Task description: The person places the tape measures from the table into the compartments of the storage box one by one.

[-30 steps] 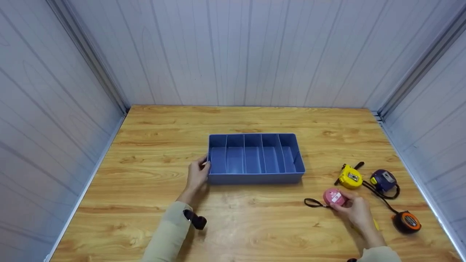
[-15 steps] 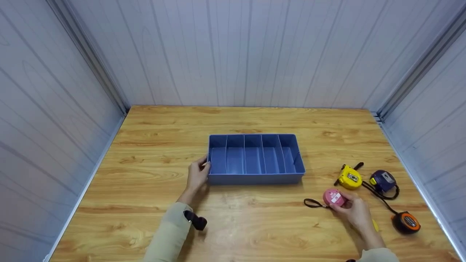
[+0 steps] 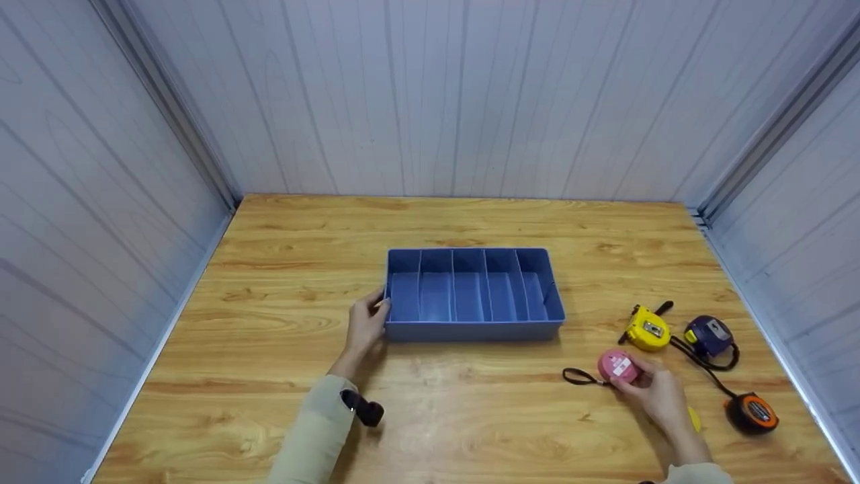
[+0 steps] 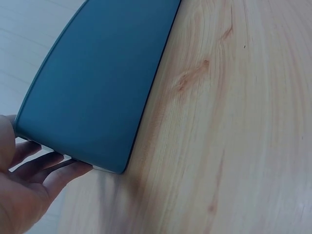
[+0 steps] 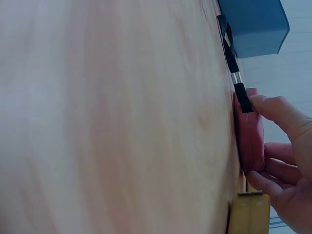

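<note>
In the head view my left hand [image 3: 366, 326] grips the left end of a blue divided box [image 3: 474, 331], near its front corner. The left wrist view shows the fingers [image 4: 63, 173] against the end wall of the box [image 4: 97, 83]. My right hand [image 3: 658, 396] pinches a round pink tape measure [image 3: 617, 366] by its edge, thumb on one side and fingers on the other. Its black wrist strap [image 3: 578, 376] points left. In the right wrist view the pink tape measure [image 5: 251, 139] stays low against the wooden table.
Right of the box lie a yellow tape measure [image 3: 648, 329], a dark blue one [image 3: 710, 335] and a black-and-orange one [image 3: 751, 413]. A yellow object [image 3: 693, 418] is mostly hidden behind my right wrist. White panel walls [image 3: 430, 101] bound the wooden table [image 3: 302, 269].
</note>
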A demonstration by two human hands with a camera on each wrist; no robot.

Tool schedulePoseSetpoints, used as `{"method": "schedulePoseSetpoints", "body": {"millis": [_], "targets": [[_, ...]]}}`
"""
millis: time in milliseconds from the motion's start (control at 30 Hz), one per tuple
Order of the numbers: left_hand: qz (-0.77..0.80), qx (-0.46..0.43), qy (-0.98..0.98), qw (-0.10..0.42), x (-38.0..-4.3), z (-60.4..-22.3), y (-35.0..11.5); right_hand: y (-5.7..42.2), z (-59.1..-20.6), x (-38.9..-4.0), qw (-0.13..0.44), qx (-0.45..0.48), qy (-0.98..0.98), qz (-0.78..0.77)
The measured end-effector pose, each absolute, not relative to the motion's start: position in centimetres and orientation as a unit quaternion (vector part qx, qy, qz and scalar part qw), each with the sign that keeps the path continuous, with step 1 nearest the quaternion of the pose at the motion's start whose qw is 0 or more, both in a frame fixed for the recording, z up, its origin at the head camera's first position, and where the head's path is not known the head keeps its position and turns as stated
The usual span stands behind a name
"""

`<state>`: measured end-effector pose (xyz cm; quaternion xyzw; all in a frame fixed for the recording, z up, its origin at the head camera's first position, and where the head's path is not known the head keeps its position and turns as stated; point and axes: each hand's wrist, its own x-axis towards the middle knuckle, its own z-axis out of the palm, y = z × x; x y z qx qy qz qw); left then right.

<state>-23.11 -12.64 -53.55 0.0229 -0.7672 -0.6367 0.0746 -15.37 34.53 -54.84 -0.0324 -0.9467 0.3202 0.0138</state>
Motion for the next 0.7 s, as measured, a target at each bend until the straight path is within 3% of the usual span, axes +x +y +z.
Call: {"method": "schedulePoseSetpoints", "body": {"millis": [167, 700], "targets": [[-0.647, 0.015, -0.759, 0.073, -23.21, -54.14, -12.69, 34.59, -55.02, -15.16, 0.041, -0.021, -0.950, 0.309], [-0.654, 0.041, -0.753, 0.066, -23.13, -53.98, -12.42, 34.58, -55.03, -15.19, -0.003, -0.039, -0.938, 0.344]]}}
